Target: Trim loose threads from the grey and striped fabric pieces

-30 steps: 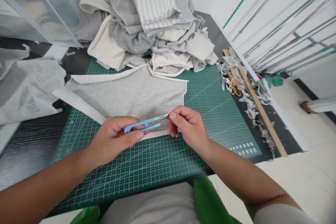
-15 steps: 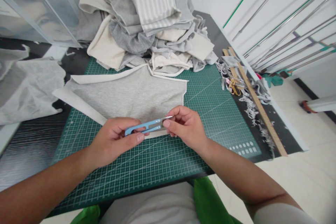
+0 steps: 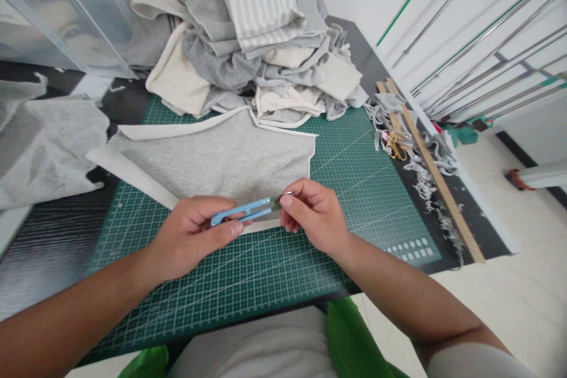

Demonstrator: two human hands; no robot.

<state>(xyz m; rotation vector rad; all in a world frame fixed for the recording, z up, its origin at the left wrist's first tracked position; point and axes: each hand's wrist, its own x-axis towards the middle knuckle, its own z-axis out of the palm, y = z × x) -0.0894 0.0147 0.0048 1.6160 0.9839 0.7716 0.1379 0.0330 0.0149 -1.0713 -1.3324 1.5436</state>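
My left hand [image 3: 195,236] holds the blue thread snips [image 3: 241,212] by the handle, with the thumb under them. At the snips' metal blade tips, the thumb and forefinger of my right hand [image 3: 316,215] are pinched. Both hands hover over the near edge of a light grey fabric piece [image 3: 212,156] with white trim, which lies flat on the green cutting mat [image 3: 345,177].
A tall pile of grey, cream and striped fabrics [image 3: 252,35] sits at the mat's far side. A wooden ruler [image 3: 436,174] lies along the right table edge among fabric scraps [image 3: 420,171] and small scissors [image 3: 396,146]. More pale cloth [image 3: 44,142] lies at left.
The snips have tilted and shifted slightly between my hands. My right fingers slid along the blade tips and stay pinched there. The fabric has not moved.
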